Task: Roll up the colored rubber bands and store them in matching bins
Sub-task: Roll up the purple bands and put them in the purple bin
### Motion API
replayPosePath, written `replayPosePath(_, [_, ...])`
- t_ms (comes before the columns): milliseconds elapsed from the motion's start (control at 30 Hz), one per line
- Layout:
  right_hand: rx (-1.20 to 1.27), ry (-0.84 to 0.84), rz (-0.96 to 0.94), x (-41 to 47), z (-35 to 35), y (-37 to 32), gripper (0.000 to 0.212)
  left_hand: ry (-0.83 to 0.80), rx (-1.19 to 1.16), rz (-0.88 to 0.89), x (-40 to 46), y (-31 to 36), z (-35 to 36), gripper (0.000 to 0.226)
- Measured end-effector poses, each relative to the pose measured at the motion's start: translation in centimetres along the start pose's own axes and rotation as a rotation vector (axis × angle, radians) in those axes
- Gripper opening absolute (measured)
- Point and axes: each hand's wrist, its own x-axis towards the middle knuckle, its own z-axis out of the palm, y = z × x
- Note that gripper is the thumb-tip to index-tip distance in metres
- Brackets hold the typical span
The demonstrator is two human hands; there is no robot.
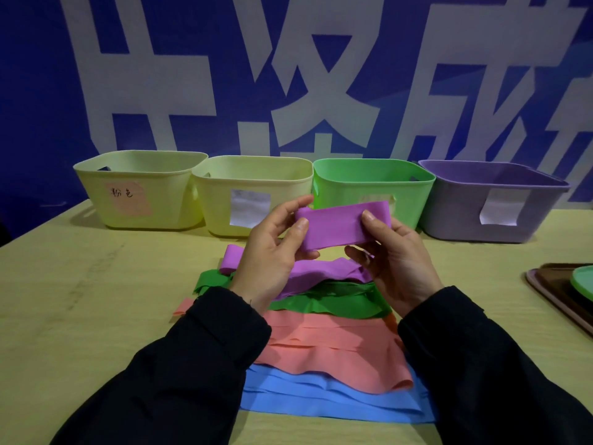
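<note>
The purple rubber band (343, 224) is pinched by left hand (272, 252) and right hand (398, 261); looks soft, floppy, stretchy, so it's probably best gripped at the ends.

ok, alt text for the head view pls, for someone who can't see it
Both hands, left hand and right hand, hold a purple band above a table. Beneath lie purple, green, pink and blue bands. Behind stand four bins: two yellow, a green bin and a purple bin.

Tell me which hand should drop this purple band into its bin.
Right, probably: the right hand pinches the purple band on the side nearer the purple bin at far right.
</note>
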Motion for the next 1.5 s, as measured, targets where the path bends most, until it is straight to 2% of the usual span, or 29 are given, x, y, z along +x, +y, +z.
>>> replayPosePath(133, [-0.001, -0.035, 0.004, 0.0, 0.2, 0.2, 0.012, 0.016, 0.002, 0.031, 0.1, 0.1, -0.1, 0.017])
replayPosePath(333, [0.003, 0.003, -0.044, 0.0, 0.1, 0.0, 0.009, 0.105, 0.050, 0.023, 0.1, 0.6, -0.1, 0.025])
replayPosePath(500, [0.024, 0.041, -0.035, 0.3, -0.1, -0.3, 0.012, 0.075, 0.038, 0.068, -0.2, 1.2, 0.1, 0.028])
replayPosePath(667, [0.017, 0.026, -0.027, 0.3, -0.1, -0.5, 0.012, 0.142, 0.083, 0.044, -0.2, 1.5, -0.1, 0.037])
replayPosePath(1000, [0.011, 0.026, -0.024, 0.2, -0.5, -0.7, 0.012, 0.155, 0.129, 0.042, -0.2, 1.4, -0.3, 0.024])
replayPosePath(1067, [0.020, 0.016, -0.030, 0.1, -0.3, -0.7, 0.013, 0.145, 0.118, 0.041, -0.1, 1.3, -0.4, 0.026])
replayPosePath(1167, [0.027, 0.016, -0.034, 0.0, -0.2, -0.7, 0.012, 0.063, -0.002, 0.015, -0.1, 1.2, 0.0, 0.041])
replayPosePath(1300, [0.010, 0.004, -0.010, 0.1, 0.0, -0.4, 0.014, -0.027, -0.048, 0.028, -0.2, 0.4, 0.0, 0.022])
replayPosePath(1433, [-0.017, -0.032, -0.007, -0.1, 0.4, 0.0, 0.013, -0.059, -0.100, 0.023, -0.3, 0.4, 0.1, 0.027])
replayPosePath(1500, [-0.032, -0.056, -0.007, -0.2, 0.6, 0.2, 0.013, -0.058, -0.110, 0.040, -0.3, 0.5, 0.2, 0.022])
